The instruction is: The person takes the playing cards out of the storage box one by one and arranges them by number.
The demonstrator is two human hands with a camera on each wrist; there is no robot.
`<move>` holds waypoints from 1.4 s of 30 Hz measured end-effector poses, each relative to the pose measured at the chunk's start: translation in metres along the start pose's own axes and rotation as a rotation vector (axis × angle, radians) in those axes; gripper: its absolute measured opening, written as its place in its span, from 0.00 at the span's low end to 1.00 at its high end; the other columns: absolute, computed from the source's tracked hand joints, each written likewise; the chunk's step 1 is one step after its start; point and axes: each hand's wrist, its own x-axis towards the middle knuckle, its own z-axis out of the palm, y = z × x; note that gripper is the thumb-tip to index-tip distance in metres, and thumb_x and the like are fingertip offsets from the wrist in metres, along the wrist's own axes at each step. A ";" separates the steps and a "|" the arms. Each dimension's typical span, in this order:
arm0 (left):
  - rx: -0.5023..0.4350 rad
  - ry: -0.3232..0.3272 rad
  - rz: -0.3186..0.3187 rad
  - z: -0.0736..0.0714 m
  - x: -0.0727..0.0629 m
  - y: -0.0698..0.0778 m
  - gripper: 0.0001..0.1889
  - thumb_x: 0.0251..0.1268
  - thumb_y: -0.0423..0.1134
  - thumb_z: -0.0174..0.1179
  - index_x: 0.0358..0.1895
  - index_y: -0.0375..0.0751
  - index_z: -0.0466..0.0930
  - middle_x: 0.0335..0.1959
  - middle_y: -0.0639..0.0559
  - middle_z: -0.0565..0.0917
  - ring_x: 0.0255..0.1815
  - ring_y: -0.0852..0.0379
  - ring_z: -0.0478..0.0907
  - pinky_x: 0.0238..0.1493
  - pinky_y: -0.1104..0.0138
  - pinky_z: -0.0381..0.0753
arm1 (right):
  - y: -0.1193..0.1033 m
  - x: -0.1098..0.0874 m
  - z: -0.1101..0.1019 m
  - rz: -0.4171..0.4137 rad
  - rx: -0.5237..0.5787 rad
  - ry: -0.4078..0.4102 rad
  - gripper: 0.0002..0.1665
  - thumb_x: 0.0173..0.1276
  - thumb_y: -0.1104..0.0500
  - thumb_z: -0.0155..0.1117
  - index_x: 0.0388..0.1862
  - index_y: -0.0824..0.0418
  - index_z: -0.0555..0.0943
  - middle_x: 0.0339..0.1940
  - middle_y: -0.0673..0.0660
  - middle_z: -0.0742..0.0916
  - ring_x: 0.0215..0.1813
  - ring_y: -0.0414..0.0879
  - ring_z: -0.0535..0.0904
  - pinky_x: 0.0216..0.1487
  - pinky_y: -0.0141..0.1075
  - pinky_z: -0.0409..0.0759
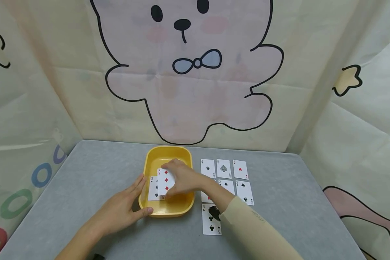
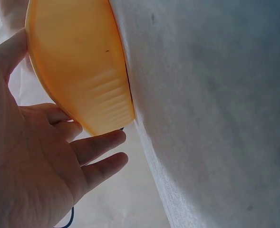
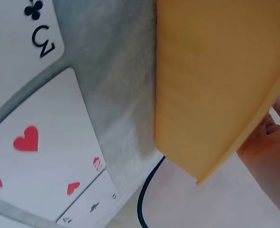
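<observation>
My right hand (image 1: 183,177) is over the yellow tray (image 1: 165,213) and holds a three of diamonds (image 1: 165,181) by its edges. Under that card, partly covered, a black-suit card (image 1: 153,193) lies in the tray. My left hand (image 1: 125,206) rests against the tray's left side, fingers fairly straight along the rim and thumb at the near left corner. From the left wrist view, that hand's fingers (image 2: 101,168) spread beside the tray's outer wall (image 2: 82,61). In the right wrist view, the tray wall (image 3: 206,95) hides most of the right hand's work.
Right of the tray, face-up cards lie in rows: ace of clubs (image 1: 208,168), ace of spades (image 1: 224,169), ace of hearts (image 1: 240,169), then twos including the two of clubs (image 1: 245,192). A three of clubs (image 1: 211,225) lies nearest. My right forearm crosses above them.
</observation>
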 end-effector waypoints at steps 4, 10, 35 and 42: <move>0.002 -0.001 -0.006 0.000 0.000 0.000 0.52 0.68 0.69 0.63 0.84 0.40 0.56 0.85 0.47 0.55 0.75 0.38 0.71 0.66 0.41 0.75 | 0.000 -0.008 -0.005 -0.013 -0.015 0.017 0.56 0.51 0.46 0.85 0.78 0.58 0.72 0.67 0.56 0.78 0.64 0.48 0.69 0.65 0.40 0.75; 0.006 0.002 -0.006 0.001 -0.001 0.000 0.52 0.68 0.69 0.63 0.84 0.40 0.56 0.85 0.47 0.55 0.75 0.38 0.71 0.66 0.41 0.75 | 0.004 -0.020 -0.008 0.006 -0.003 0.029 0.54 0.50 0.46 0.84 0.76 0.57 0.74 0.67 0.55 0.77 0.65 0.48 0.68 0.63 0.41 0.76; 0.005 -0.002 -0.018 -0.001 0.001 0.003 0.53 0.67 0.70 0.62 0.84 0.38 0.56 0.85 0.46 0.55 0.76 0.37 0.69 0.66 0.40 0.74 | 0.027 -0.077 -0.018 0.046 0.033 0.115 0.52 0.51 0.46 0.82 0.76 0.53 0.74 0.71 0.50 0.74 0.70 0.45 0.63 0.64 0.46 0.76; 0.007 0.001 -0.017 0.000 0.001 0.003 0.53 0.67 0.70 0.62 0.84 0.38 0.56 0.85 0.46 0.56 0.76 0.37 0.69 0.66 0.40 0.74 | 0.033 -0.094 -0.023 0.068 0.093 0.140 0.51 0.51 0.48 0.83 0.76 0.50 0.74 0.71 0.46 0.73 0.72 0.44 0.62 0.64 0.47 0.76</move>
